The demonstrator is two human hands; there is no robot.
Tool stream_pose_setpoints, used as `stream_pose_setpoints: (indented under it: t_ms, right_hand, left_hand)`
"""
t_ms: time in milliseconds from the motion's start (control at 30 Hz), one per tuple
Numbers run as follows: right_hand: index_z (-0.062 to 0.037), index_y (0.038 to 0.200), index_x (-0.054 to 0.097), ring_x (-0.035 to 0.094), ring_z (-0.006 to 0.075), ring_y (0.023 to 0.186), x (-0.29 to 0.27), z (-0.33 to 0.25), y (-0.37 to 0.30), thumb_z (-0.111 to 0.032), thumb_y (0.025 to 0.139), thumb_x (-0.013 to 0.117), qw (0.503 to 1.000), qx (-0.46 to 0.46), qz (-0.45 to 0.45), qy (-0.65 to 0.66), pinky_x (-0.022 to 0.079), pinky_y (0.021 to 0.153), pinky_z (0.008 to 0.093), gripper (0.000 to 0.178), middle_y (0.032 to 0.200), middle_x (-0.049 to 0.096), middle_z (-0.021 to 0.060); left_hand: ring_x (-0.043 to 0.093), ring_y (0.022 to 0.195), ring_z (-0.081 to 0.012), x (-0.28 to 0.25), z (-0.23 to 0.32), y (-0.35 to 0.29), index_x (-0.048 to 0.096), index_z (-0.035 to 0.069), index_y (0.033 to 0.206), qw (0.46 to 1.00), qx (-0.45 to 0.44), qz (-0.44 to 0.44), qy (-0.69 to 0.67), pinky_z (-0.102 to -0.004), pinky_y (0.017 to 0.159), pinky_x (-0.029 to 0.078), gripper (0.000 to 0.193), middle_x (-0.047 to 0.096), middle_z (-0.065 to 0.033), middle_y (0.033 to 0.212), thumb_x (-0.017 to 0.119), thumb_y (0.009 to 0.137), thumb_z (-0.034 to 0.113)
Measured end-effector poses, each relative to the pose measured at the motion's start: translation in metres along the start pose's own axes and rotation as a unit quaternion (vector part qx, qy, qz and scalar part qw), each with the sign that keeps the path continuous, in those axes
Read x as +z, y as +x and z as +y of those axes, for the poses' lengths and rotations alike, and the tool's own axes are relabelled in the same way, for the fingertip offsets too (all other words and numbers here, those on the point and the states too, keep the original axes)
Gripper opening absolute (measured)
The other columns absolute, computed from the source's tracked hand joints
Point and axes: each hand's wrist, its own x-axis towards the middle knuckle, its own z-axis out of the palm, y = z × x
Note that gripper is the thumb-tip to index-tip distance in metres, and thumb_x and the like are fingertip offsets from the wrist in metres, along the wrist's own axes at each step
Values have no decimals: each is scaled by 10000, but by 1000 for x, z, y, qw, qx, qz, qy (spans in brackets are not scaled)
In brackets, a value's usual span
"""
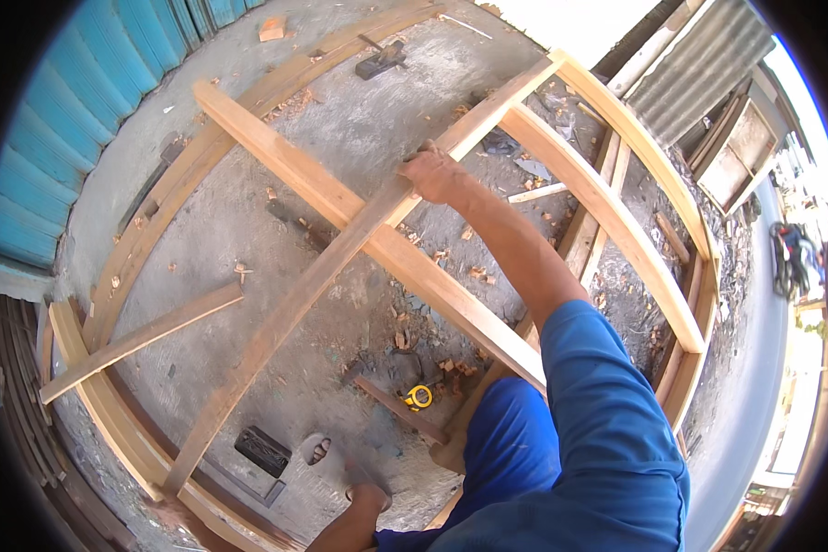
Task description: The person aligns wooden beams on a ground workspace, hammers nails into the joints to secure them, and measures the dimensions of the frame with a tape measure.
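A long brown wooden strip (276, 327) slants across the view. It crosses over a pale wooden beam (451, 290) near the middle. My right hand (432, 173) is closed round the strip's far end, where it meets a lighter wooden bar (501, 110). The strip's near end rests at a pale curved timber (110, 419) on the lower left. Beside that end, my left hand (182, 523) shows as a brownish blur at the lower edge, its fingers not distinguishable. Curved pale ribs (607, 216) join the lighter bar on the right.
A yellow tape measure (419, 397), a black case-like object (263, 451) and a hand plane (380, 61) lie on the concrete floor (359, 101) among wood shavings. A loose batten (147, 340) leans at left. Blue corrugated metal (74, 110) stands at upper left.
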Motion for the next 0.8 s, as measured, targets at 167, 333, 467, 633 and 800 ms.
stream_pose_setpoints:
  t_ms: [167, 333, 467, 633, 800]
  right_hand:
    - [-120, 1131, 722, 511, 386, 1295, -3, 16, -15, -215, 806, 794, 998, 36, -58, 2, 487, 1050, 455, 346, 1158, 705, 132]
    - [-121, 1149, 724, 513, 391, 1291, -11, 4, -1, -229, 796, 805, 998, 17, -63, -5, 486, 1048, 458, 378, 1157, 710, 143]
    - [-125, 1099, 727, 570, 385, 1160, -8, 7, -5, -233, 727, 846, 999, 20, -31, -10, 481, 1014, 464, 405, 1064, 712, 149]
    - [-126, 1120, 739, 546, 381, 1248, -15, 6, -5, -250, 754, 838, 999, 20, -47, -9, 494, 1030, 461, 399, 1136, 719, 131]
    - [-109, 1083, 739, 552, 372, 1239, -3, 9, -13, -221, 771, 809, 1000, 10, 0, -8, 487, 1032, 459, 339, 1143, 711, 131]
  left_hand:
    - [494, 1243, -430, -50, 212, -85, 495, 56, 1425, 927, 312, -201, -62, -531, 1092, 372, 713, 599, -216, 1260, 751, 822, 334]
    - [497, 1135, -480, -61, 222, -91, 538, 40, 1337, 896, 346, -269, -70, -568, 1024, 380, 647, 587, -242, 1162, 785, 781, 258]
    - [499, 1109, -479, -55, 222, -92, 550, 31, 1296, 896, 347, -267, -76, -573, 999, 385, 602, 582, -246, 1131, 783, 773, 219]
    - [498, 1102, -476, -52, 221, -92, 557, 47, 1286, 897, 345, -267, -79, -574, 992, 384, 594, 583, -236, 1117, 791, 760, 195]
    - [499, 1102, -470, -51, 224, -97, 569, 59, 1277, 902, 345, -245, -82, -566, 992, 386, 592, 586, -228, 1109, 799, 744, 172]
